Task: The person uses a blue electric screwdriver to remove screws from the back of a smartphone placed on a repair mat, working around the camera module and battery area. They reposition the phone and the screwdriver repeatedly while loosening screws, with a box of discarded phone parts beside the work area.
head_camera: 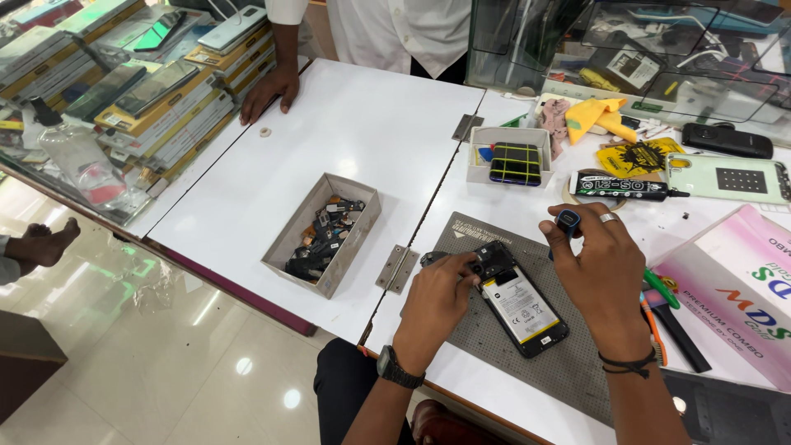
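An opened black smartphone point(521, 306) with its back cover off, showing a white-labelled battery, lies at a slant on a grey rubber work mat point(494, 346) on a white counter point(362, 132). The person's left hand point(437, 303) rests at the phone's upper end, its fingers curled and pinching a small dark part beside the camera area. The right hand point(597, 268), wearing a silver ring and a black cord at the wrist, is raised just right of the phone and grips a small dark-blue-handled tool point(568, 222) upright in its fingertips; the tool's tip is hidden.

Left of the mat, across a metal hinge point(397, 268), stands an open grey cardboard box point(323, 235) of small dark phone parts. Beyond the mat sits a small white tray point(511, 155) holding a dark block with yellow-green stripes. To its right lie a black glue tube point(622, 187), a pale green phone case point(729, 179) and a yellow cloth point(597, 115). A pink and white carton point(733, 288) fills the right edge.

At the far side of the counter, another person in a white shirt lays a flat hand point(270, 91) on the surface, beside stacked boxed goods point(148, 99).
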`<state>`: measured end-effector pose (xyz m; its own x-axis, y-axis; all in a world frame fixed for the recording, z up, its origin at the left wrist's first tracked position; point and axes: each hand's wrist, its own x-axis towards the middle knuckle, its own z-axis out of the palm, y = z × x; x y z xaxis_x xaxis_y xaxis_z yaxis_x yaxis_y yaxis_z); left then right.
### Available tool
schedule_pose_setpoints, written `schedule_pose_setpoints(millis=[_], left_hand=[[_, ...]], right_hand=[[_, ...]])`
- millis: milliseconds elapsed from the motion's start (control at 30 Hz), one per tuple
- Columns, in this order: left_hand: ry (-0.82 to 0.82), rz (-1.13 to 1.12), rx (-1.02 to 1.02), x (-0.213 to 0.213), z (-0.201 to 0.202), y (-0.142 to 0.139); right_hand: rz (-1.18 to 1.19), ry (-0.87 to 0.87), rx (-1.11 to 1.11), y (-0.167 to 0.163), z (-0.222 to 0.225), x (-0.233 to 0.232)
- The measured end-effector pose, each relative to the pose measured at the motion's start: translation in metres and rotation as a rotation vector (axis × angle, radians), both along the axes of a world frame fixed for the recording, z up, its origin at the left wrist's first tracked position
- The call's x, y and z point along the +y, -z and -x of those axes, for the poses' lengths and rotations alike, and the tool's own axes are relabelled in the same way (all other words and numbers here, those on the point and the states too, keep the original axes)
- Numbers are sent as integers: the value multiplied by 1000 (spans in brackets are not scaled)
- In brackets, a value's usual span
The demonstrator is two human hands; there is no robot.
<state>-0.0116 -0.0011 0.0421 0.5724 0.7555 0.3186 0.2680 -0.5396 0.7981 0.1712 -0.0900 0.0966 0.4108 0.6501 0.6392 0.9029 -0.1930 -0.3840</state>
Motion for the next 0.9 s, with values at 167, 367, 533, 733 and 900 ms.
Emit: schedule_pose_setpoints(millis=[167,367,533,733,900], left_hand=[[9,-11,24,-1,0,-2],[23,-41,8,1,6,-2],[0,-17,8,2,6,-1],[-22,6,-21,2,6,1],[-34,-22,-33,6,6,5]], right_hand=[[-249,-170,198,-2,0,-3],[-743,-841,998,14,-2,-18],[-849,-1174,1350,26,-12,-23],[-946,-1284,1573,32,-19,-31],[-944,-1258,1596,31,-22,-30]])
